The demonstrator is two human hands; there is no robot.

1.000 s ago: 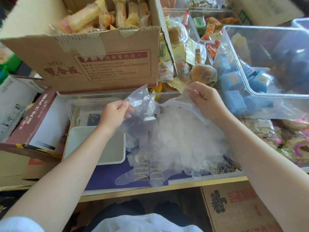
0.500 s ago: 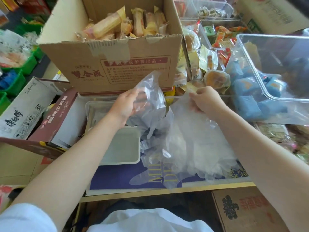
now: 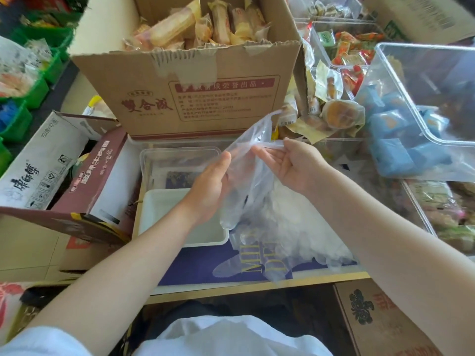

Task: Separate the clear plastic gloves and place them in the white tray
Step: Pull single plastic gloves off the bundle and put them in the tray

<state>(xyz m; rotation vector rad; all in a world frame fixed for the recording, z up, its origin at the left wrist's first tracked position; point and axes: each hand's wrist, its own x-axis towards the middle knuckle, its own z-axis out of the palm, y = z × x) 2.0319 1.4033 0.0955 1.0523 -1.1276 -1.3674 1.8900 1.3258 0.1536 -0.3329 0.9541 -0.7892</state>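
Clear gloves (image 3: 257, 181), white tray (image 3: 164, 209), brown carton (image 3: 159, 80) with red print, blue packets (image 3: 390, 140), green bins (image 3: 38, 91), navy mat (image 3: 195, 263) lettered gold.

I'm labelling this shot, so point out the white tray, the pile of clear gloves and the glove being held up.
white tray (image 3: 164, 209), head view, bare inside floor near its left wall.
pile of clear gloves (image 3: 290, 227), head view, middle of the heap.
held glove (image 3: 253, 150), head view, film between the two hands.

One clear plastic glove (image 3: 246, 160) is raised, crumpled, above the heap of gloves (image 3: 290, 227). The white tray (image 3: 164, 204) sits just left of the heap, its visible part bare.
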